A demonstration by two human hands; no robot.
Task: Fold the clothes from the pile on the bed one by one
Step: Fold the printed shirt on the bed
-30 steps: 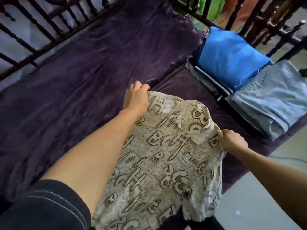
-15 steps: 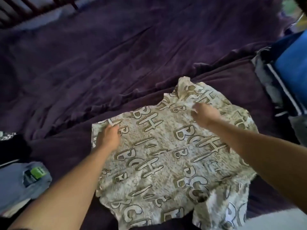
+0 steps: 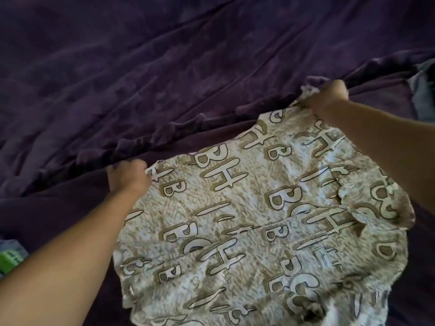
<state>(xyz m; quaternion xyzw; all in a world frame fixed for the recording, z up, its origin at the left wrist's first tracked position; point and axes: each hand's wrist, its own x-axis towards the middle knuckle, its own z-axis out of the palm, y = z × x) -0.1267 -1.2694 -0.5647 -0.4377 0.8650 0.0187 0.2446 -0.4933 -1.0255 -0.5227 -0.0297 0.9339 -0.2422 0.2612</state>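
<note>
Shirt: your lettered shirt (image 3: 259, 220) lies spread on the purple blanket (image 3: 141, 67), toward the bed's near side.
Left hand: your left hand (image 3: 128, 177) pinches the shirt's far left corner, fingers curled on the cloth.
Right hand: your right hand (image 3: 327, 95) clutches the bunched far right corner.
Hidden: the near hem is cut off; your right forearm covers part of the right side.
Edges: denim (image 3: 423, 95) shows at the far right, a green label (image 3: 9, 257) at the left; bare blanket stretches beyond both hands.
</note>
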